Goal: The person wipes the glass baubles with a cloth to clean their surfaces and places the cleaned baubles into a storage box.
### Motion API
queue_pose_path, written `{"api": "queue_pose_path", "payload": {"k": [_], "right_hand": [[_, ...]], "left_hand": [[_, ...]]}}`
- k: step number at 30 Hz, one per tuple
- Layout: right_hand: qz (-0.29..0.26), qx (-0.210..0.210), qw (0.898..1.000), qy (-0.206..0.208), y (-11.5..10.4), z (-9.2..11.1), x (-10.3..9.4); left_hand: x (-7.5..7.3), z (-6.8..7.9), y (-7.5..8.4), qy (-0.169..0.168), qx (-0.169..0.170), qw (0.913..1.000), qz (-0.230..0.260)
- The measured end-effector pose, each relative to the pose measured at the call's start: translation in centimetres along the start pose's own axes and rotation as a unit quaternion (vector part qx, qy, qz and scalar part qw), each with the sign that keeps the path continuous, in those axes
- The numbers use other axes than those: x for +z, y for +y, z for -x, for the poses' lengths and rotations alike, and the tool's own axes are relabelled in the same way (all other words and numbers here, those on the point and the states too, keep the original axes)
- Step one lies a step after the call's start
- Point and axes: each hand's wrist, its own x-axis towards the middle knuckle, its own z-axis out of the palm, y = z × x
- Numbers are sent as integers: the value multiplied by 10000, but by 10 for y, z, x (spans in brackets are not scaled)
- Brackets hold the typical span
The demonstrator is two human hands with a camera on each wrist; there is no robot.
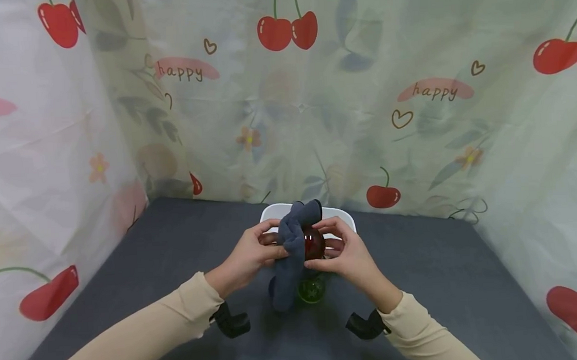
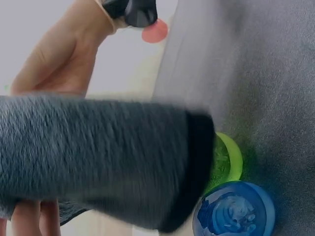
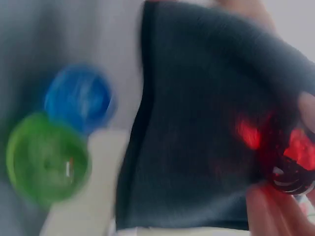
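Observation:
My left hand (image 1: 253, 251) grips a dark grey-blue cloth (image 1: 291, 239), which hangs down in front of the body, its black-edged end loose. My right hand (image 1: 347, 250) holds a see-through red cup (image 1: 314, 243) between thumb and fingers, right against the cloth. In the right wrist view the red cup (image 3: 295, 152) shines against the cloth (image 3: 197, 98). Below the hands, a green cup (image 1: 311, 290) stands on the table. Beside it the left wrist view shows a blue cup (image 2: 234, 211), mostly hidden by the cloth in the head view.
A white container (image 1: 340, 215) stands just behind the hands, partly covered by them. The dark grey table (image 1: 418, 271) is bordered by hanging curtains (image 1: 305, 120) printed with cherries. A black wrist mount (image 1: 232, 319) juts out under the left forearm, another (image 1: 364, 326) under the right.

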Motion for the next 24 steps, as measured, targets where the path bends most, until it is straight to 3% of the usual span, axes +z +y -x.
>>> {"api": "queue_pose_path", "payload": {"k": [4, 6, 9, 11, 14, 16, 18, 20, 22, 24], "right_hand": [[1397, -518, 9887, 134, -3, 3, -1], [1237, -574, 9906, 36, -2, 4, -1], [343, -388, 9986, -80, 0, 4, 1], [34, -312, 9995, -11, 1, 4, 2], [832, -650, 9942, 185, 1, 2, 4], [1724, -950, 9800, 301, 0, 2, 3], [2213, -1118, 9682, 341, 1, 3, 2], [1900, -844, 9779, 208, 1, 4, 0], [1005, -352, 9943, 98, 3, 4, -1], [-7, 91, 10000, 30, 5, 4, -1]], "left_hand": [[0, 0, -1, 130, 96, 9997, -176], [-1, 0, -2, 158, 104, 9997, -141], [-2, 1, -2, 80, -4, 10000, 18], [-1, 1, -2, -25, -75, 9999, 142], [-1, 2, -2, -81, -108, 9998, 111], [-2, 2, -3, -38, -77, 10000, -24], [-3, 3, -5, 52, -37, 9999, -160], [-4, 3, -6, 134, -8, 9997, -225], [-5, 3, -6, 154, -23, 9997, -202], [-4, 2, -6, 80, -75, 9999, -114]]}}
